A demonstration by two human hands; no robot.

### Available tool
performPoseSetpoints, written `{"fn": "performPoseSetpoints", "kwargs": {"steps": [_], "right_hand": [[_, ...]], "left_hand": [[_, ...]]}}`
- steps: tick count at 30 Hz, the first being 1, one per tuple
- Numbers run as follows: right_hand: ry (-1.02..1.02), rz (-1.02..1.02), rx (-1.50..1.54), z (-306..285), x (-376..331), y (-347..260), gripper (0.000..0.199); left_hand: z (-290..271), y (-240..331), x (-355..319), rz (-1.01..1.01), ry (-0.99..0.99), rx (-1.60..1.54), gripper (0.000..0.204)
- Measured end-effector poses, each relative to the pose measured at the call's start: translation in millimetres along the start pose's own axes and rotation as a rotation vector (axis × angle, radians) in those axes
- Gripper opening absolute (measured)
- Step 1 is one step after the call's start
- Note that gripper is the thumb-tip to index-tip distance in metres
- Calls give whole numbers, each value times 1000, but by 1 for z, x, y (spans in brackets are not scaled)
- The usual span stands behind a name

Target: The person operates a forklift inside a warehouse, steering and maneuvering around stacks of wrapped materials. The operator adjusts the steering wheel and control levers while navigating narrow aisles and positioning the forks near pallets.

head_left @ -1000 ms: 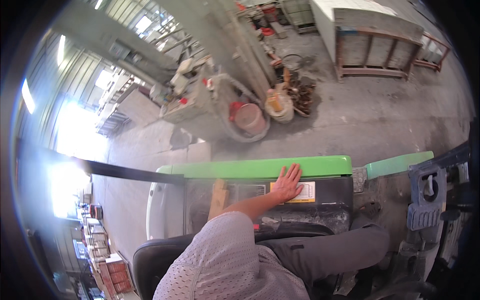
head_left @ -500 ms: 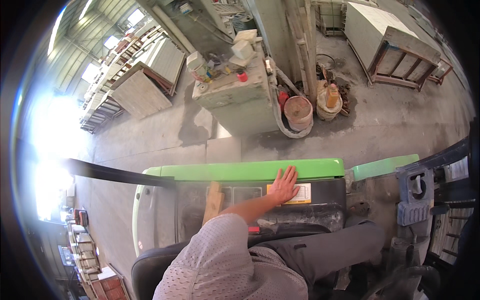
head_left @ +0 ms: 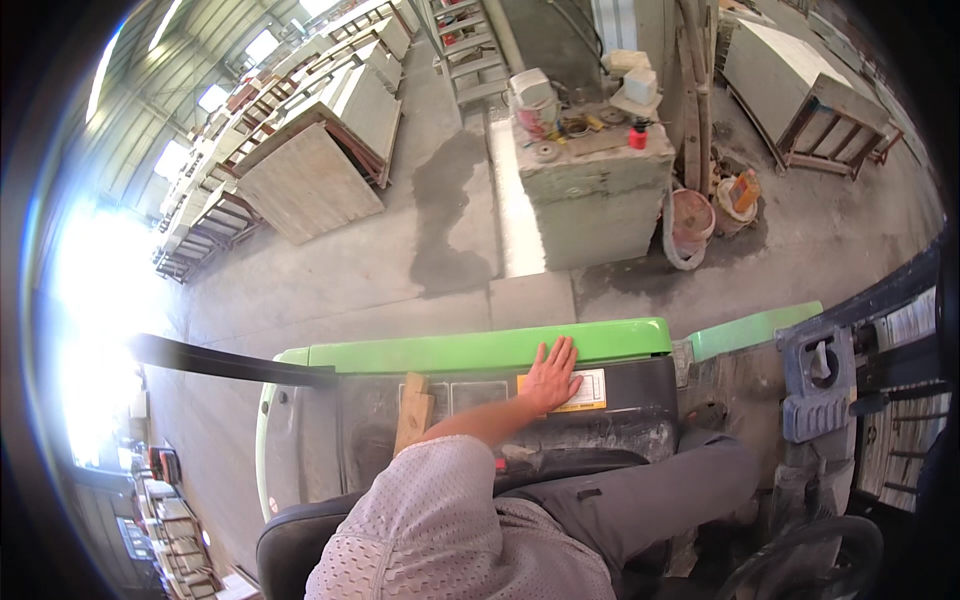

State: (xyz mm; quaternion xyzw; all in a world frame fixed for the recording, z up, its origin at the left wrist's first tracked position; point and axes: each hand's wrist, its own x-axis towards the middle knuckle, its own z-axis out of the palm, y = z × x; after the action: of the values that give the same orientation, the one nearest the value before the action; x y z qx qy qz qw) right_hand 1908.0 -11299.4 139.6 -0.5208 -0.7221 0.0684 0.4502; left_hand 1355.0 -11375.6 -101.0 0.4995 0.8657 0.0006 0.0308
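My left hand lies flat, its fingers a little spread, on the dark side cover of the vehicle I sit in. Its fingertips reach the bright green edge of that cover, and nothing is in the hand. Partly under the palm is a white and yellow label. A piece of wood lies on the cover beside my forearm. My right hand is out of sight. At the lower right, part of a black steering wheel shows beyond my leg.
Across the floor stands a big stone block topped with tools and a red bottle. Dirty buckets stand beside it. Slabs on racks are at the left, more slabs at the right. A ladder stands behind.
The stone block, buckets and slabs have shifted to the right relative to the vehicle, and the ladder shows more fully. My left hand stays flat in the same place on the cover.
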Motion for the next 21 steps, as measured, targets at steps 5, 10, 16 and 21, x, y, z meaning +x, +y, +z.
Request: {"fn": "performPoseSetpoints", "kwargs": {"steps": [5,10,16,21], "right_hand": [[55,69,28,-51,-35,-36,17],[146,149,-54,-73,-28,-85,19],[527,183,-509,-63,-53,-142,21],[545,207,-342,-37,-95,-223,11]], "left_hand": [[-11,-84,-62,-14,-8,9,68],[-28,-168,-128,4,-11,30,67],[-33,-269,-173,34,-115,21,67],[-36,-321,-187,-44,-113,-63,68]]}}
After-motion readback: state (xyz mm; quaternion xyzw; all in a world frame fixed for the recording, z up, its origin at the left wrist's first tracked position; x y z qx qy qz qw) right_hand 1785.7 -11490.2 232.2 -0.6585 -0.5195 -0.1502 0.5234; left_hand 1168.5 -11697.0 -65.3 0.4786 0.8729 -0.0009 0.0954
